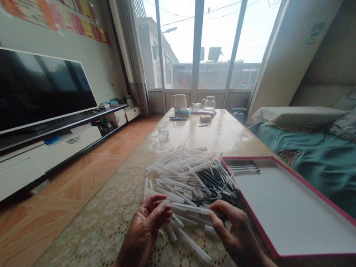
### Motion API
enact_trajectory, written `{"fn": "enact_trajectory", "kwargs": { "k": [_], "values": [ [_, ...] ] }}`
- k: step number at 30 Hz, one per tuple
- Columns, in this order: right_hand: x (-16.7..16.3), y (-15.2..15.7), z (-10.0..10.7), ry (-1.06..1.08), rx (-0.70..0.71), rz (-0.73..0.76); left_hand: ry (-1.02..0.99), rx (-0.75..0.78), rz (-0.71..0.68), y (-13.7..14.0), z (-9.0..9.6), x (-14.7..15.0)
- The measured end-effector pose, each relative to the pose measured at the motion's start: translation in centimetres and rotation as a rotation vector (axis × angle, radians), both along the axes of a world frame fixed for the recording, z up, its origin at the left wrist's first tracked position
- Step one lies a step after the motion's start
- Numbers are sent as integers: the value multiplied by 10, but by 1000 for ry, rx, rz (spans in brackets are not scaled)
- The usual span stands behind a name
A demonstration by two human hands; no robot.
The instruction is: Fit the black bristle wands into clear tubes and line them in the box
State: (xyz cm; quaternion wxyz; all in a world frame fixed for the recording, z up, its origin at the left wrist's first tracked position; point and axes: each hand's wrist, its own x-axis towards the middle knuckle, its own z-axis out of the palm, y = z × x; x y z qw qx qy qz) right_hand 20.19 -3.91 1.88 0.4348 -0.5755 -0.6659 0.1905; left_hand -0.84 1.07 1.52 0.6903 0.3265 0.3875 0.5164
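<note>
Right hand [236, 227]: thumb and index pinched on the near right end of one white tube [191, 208], pads closed down to the tube's thickness. Other right fingers curl in under the palm, partly hidden; can't tell if they hold anything.

Left hand [144, 225]: fingers bent, thumb nearly meeting index, tips right at the tube's other end. Narrow gap only. Can't tell if they actually clamp it or just touch.

Tube sits roughly level between both hands, over the near edge of the pile of white tubes [180, 166]. Dark sticks [214, 177] lie bunched on the pile's right side, just beside the pink-rimmed tray [299, 214]. In the tray: a few slim sticks [243, 167] side by side at the far left corner, rest of the white floor bare. One loose tube [191, 242] slants on the patterned tablecloth [111, 231] between the forearms. Drinking glass [163, 130] stands past the pile.
</note>
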Motion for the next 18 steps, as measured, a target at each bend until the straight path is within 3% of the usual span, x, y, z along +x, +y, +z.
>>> {"fn": "enact_trajectory", "kwargs": {
  "k": [13, 18],
  "values": [
    [4, -1, 6, -41, 13, 58, 230, 119, -46, 2, 3, 1],
    [9, 4, 6, -353, 55, 153, 239, 118, -83, 0, 3, 2]
  ]
}}
